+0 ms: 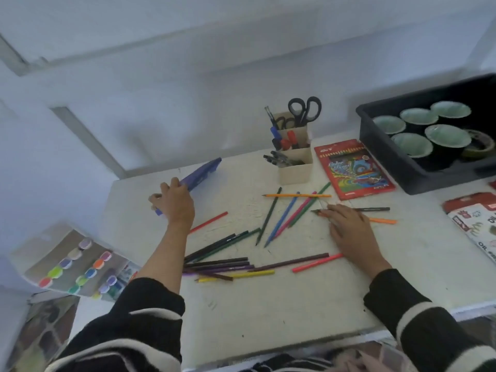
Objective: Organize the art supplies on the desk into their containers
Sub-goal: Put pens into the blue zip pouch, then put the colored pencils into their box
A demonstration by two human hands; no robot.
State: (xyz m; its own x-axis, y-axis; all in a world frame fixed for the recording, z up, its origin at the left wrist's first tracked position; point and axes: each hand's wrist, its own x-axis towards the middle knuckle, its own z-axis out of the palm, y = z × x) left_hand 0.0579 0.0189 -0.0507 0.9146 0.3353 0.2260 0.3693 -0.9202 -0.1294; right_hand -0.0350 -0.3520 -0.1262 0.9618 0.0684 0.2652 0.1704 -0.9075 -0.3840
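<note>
The person's left hand [175,204] is at about 10 o'clock on the white desk [268,312], fingers curled over the near end of a blue-violet flat case [201,173], which tilts up off the surface towards 11 o'clock. The right hand [351,232] lies well apart from it at about 3 o'clock. Its fingers are straight and pressed flat on a dark slim pencil [375,209], not closed round anything.

Loose coloured wooden pencils [279,224] are scattered over the middle of the desk. A dark bunch [217,264] lies at 8 o'clock beside the left forearm, a red pencil [209,222] lies alone at 9 o'clock, and a crossed fan of green, blue, pink and yellow-orange ones lies just past centre towards 1 o'clock.

A beige stepped cardboard organiser [295,170] stands at 12 o'clock, holding black-handled scissors [304,108] and pens. Just beside it at 1 o'clock lies a red flat colour-pencil box [354,170]. At 2 o'clock a black plastic tray [386,157] holds pale green bowls [413,145]. A clear pack of small paint pots [75,264] hangs off the desk's edge at 8 o'clock.
</note>
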